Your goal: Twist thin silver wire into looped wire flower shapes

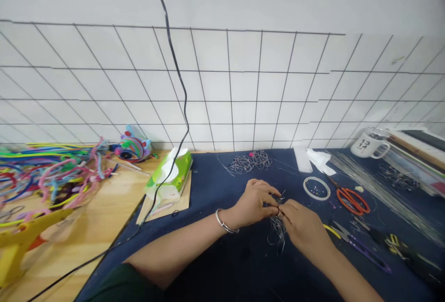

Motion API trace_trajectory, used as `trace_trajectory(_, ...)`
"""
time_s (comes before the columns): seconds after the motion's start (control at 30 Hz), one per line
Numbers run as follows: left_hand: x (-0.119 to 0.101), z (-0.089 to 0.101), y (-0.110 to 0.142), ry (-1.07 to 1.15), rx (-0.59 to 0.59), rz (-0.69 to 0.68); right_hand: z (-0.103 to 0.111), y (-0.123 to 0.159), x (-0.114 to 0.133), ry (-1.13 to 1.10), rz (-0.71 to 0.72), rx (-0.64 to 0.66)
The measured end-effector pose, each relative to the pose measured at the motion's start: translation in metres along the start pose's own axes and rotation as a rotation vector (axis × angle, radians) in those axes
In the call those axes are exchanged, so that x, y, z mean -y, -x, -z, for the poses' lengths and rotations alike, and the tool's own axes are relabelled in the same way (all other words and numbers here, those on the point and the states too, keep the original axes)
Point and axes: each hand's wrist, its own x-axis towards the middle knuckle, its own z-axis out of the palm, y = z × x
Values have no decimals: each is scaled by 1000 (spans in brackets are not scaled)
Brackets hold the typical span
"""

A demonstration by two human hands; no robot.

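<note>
Over the dark blue cloth, my left hand point(255, 203) and my right hand point(301, 225) meet with their fingertips close together. Both are closed on a tangled bundle of thin wire point(277, 231), whose loose strands hang below the fingers and poke out above them. The exact spot where the fingers pinch is partly hidden. A silver bangle point(224, 222) circles my left wrist. Farther back, near the wall, lies a shaped piece of coiled wire point(248, 162) with a small pink-red bit on it.
Right: orange-handled scissors point(352, 201), purple-handled snips point(368, 252), a round dish of beads point(316, 188), long straight wires point(385, 191) and a white mug point(370, 143). Left: a tissue pack point(170, 174), colourful pipe cleaners point(66, 165) and a yellow glue gun point(24, 242). A black cable point(181, 89) hangs down across the left side.
</note>
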Motion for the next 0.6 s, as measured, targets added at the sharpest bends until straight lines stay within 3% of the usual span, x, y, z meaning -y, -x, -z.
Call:
trace_trajectory(0.13,1,3,-1,43,36,9,5,1,2,103,126,-136)
trace_trajectory(0.3,-1,5,-1,122,58,-16,4,0,4,59,205,-232)
trace_trajectory(0.47,-4,1,0,126,-55,8,1,-4,3,-127,101,-237)
trace_trajectory(0.6,-5,-3,1,96,-143,8,10,-7,7,-311,-53,-222)
